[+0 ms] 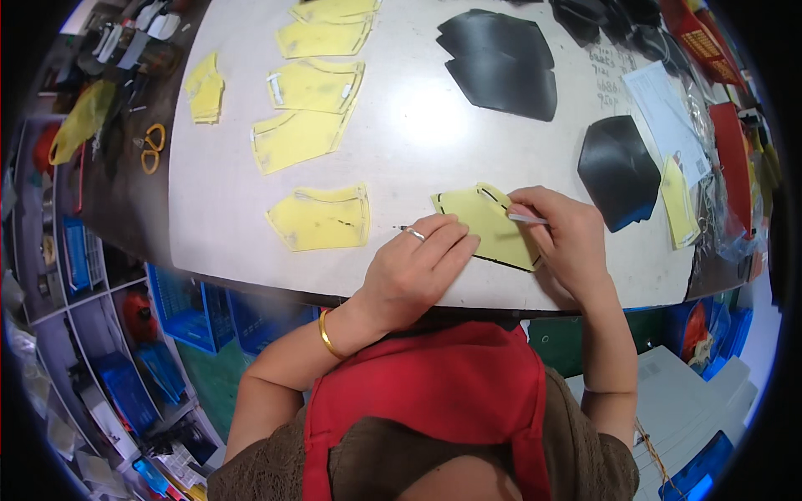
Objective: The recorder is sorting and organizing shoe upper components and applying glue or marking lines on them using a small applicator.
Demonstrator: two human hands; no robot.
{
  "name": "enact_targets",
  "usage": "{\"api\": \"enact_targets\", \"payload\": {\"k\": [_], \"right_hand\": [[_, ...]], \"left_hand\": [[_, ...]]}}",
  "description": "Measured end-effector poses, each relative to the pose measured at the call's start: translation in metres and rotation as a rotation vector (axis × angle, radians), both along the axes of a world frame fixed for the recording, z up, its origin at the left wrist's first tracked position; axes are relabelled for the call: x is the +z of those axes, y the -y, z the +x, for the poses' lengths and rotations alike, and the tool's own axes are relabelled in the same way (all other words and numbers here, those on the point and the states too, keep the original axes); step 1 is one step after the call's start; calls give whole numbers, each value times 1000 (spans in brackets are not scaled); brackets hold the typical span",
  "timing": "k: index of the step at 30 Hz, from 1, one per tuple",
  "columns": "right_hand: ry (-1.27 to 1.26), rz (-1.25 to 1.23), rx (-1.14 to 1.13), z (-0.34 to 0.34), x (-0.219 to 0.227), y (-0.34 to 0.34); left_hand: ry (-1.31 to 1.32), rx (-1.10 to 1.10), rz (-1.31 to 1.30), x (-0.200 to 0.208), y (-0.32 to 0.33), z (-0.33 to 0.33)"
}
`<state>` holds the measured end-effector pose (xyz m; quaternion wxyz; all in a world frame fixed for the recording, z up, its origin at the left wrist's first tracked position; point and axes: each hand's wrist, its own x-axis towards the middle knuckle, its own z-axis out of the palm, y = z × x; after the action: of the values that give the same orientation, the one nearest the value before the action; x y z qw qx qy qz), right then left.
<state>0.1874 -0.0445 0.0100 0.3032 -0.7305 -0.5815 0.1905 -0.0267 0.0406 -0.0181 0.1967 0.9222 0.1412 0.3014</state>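
Note:
My left hand point(422, 263), with a ring and a gold bangle, has its fingers pressed together at the left part of a yellow pattern piece point(499, 231). A thin pen-like tool point(403, 228) with a dark tip sticks out from under those fingers. My right hand point(568, 238) pinches a slim whitish stick point(528, 219) over the piece's right edge. Black shows along the lower edge and in short slots of the yellow piece. Left of my hands lies a similar yellow piece point(322, 221). To the right is a black sheet piece point(620, 171).
More yellow pieces point(305, 138) are spread along the white table's point(401, 159) left side, with a small yellow stack point(205, 90) beyond. Black cut pieces point(501, 67) lie at the back. Orange-handled scissors point(152, 149) rest on the dark surface at left. A red box point(729, 159) stands at right.

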Motion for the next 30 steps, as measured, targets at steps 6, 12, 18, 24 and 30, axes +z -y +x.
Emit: {"api": "enact_targets", "payload": {"k": [6,12,18,24,30], "right_hand": [[-223,-237,-48,28,15,-1],[-126,-66,-77,22,4,17],[237,330,-122,30,29,8],[-19,-35,379,-12,33,-28],[274,248,403,-29,19,-72]], "left_hand": [[-208,-15,84,20,-3,6],[-301,-141,216,26,-2,12],[-292,-151,290,18,19,16],[-223,-141,356,7,35,14],[-234,-96,336,7,38,14]]}}
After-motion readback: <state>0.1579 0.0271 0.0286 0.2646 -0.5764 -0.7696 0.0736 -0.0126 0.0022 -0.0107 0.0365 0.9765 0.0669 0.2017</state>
